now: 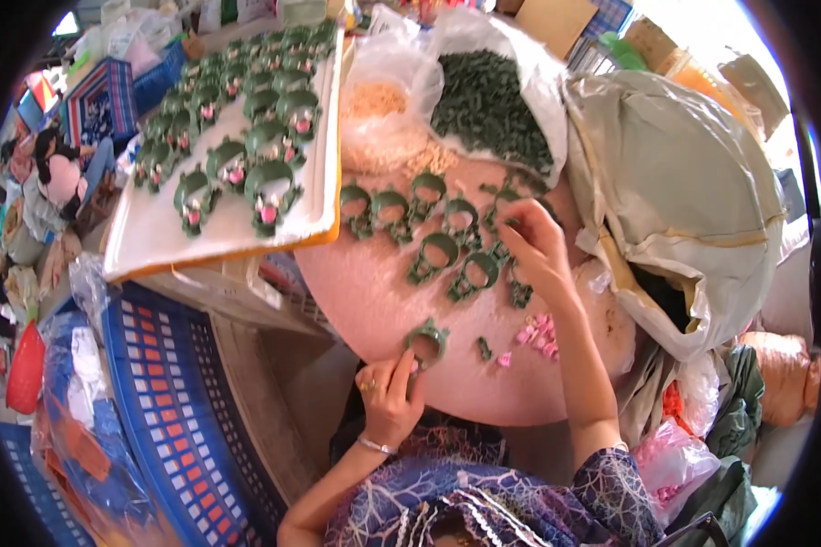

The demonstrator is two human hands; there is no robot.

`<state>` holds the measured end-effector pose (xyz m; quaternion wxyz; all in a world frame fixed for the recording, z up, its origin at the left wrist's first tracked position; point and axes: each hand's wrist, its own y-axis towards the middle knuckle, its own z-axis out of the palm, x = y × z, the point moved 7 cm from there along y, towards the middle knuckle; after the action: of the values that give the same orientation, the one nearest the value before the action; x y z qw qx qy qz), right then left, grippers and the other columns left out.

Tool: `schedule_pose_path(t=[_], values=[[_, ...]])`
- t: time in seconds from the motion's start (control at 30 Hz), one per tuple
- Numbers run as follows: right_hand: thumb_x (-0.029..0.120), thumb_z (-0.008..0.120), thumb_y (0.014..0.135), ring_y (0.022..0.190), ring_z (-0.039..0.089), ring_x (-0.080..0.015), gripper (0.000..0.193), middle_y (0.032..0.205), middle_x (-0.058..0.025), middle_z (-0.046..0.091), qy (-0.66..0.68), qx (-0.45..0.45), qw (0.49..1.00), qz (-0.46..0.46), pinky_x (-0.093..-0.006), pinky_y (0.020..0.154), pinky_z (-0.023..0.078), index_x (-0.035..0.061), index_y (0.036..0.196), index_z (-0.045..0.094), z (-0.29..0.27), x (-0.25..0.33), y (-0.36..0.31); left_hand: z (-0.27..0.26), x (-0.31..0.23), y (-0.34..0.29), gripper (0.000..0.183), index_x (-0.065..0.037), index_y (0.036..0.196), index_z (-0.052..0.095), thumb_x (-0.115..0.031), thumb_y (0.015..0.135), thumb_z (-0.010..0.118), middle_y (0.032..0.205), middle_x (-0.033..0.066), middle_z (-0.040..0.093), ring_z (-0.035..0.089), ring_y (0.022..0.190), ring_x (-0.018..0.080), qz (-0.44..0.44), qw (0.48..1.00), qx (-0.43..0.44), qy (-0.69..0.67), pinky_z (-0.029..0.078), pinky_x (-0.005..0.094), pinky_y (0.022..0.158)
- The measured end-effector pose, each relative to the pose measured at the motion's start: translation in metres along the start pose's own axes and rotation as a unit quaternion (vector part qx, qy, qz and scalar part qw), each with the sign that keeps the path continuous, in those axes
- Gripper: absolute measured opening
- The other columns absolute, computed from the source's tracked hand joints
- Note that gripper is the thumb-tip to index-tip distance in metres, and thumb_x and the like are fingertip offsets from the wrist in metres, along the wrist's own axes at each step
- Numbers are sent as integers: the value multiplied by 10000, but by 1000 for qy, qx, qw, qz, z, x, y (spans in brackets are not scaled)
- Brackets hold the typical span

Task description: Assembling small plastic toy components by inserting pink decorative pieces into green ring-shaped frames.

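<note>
Near the front edge of the round pink table [360, 292], my left hand [392, 394] is closed on a green ring-shaped plastic piece [439, 335] with small bumps on its rim. Farther off to the right, my right hand [536, 242] has its fingers pinched together over the green pieces; what they hold, if anything, cannot be made out. Several similar green ring pieces [441, 249] stand in loose rows on the table. Between my forearms lie a small dark green part [484, 348] and a scatter of little pink parts [540, 334].
A white tray [146, 239] at the far left bears many assembled green pieces. Behind the table are an open bag of dark green parts [488, 109] and a clear bag of peach-coloured bits [374, 98]. A large greyish sack [693, 173] stands right; a blue basket [169, 392] sits left.
</note>
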<state>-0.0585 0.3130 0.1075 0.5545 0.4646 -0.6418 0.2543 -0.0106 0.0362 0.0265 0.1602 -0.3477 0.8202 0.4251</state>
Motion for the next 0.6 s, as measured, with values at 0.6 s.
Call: schedule_pose_path(t=[0.6], values=[[-107,742,756,897,656,-154,181,1003,-86,672,118,4,987,108,-283,775,541,23,849,657,60,-37,-156,4,4,6,488,-52,1168,636,-124,715,803,1001,65,584,574,904,249,-32,999,1,-1,405,403,856]])
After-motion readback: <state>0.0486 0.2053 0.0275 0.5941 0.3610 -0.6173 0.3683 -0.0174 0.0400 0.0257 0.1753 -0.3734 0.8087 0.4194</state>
